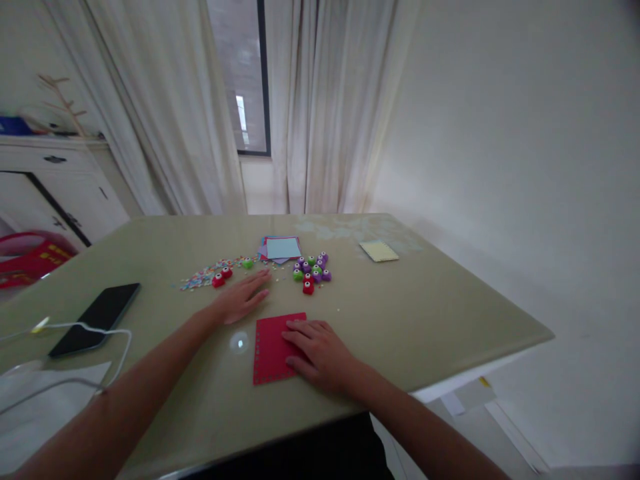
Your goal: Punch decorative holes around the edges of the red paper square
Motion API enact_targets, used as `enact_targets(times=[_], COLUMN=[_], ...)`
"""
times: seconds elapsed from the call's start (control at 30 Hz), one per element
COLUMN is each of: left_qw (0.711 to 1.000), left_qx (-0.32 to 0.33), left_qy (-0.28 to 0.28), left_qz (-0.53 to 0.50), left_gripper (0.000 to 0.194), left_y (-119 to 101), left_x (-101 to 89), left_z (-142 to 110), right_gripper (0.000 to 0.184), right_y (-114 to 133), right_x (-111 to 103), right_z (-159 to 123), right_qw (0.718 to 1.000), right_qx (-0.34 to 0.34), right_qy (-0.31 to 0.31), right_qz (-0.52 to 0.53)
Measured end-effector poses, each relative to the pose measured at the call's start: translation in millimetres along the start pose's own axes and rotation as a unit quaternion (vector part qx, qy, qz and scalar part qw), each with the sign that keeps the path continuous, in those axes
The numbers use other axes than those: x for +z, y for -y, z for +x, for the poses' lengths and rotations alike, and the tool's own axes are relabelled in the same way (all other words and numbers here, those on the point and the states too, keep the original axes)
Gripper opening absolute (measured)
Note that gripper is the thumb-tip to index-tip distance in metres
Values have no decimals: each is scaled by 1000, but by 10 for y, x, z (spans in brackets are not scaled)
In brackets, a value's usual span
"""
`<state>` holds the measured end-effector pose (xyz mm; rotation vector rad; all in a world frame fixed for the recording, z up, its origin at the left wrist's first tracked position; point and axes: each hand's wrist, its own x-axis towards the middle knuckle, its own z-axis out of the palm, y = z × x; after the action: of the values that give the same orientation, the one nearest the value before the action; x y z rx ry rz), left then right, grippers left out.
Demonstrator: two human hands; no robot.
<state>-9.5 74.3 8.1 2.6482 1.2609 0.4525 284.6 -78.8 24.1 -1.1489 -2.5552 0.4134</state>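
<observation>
A red square of paper [270,350] with punched dots along its left edge lies on the table near me. My right hand [320,352] rests flat on its right part, fingers spread. My left hand [243,298] lies flat and open on the bare tabletop just beyond the red paper, holding nothing. Past it sits a cluster of small purple, green and red punches [313,269], and two red punches [222,276] and a green one [247,263] beside scattered confetti [205,275].
A stack of coloured paper [283,248] lies behind the punches, and a yellow pad [379,251] at the far right. A black phone [96,317] with a white cable [85,328] lies at the left. The table's edge [500,357] drops off at the right.
</observation>
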Motion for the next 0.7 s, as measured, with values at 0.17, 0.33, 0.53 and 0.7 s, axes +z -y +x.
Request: enact_targets(times=[0.17, 0.33, 0.53, 0.7], left_qw=[997, 993, 983, 935], left_qx=[-45, -91, -129, -281], left_qy=[-50, -58, -112, -189], left_qz=[34, 46, 65, 102], left_gripper=[55, 68, 67, 68], left_y=[-34, 4, 123, 315], left_x=[81, 181, -26, -259], left_z=[-157, -313, -183, -131], right_gripper=[48, 49, 49, 49], right_y=[-20, -60, -201, -293], right_x=[48, 57, 14, -3], right_z=[33, 77, 372, 656], right_qw=[1000, 999, 996, 994], right_qx=[-7, -28, -74, -85], right_qy=[-4, 0, 30, 33], right_qz=[-7, -25, -48, -57])
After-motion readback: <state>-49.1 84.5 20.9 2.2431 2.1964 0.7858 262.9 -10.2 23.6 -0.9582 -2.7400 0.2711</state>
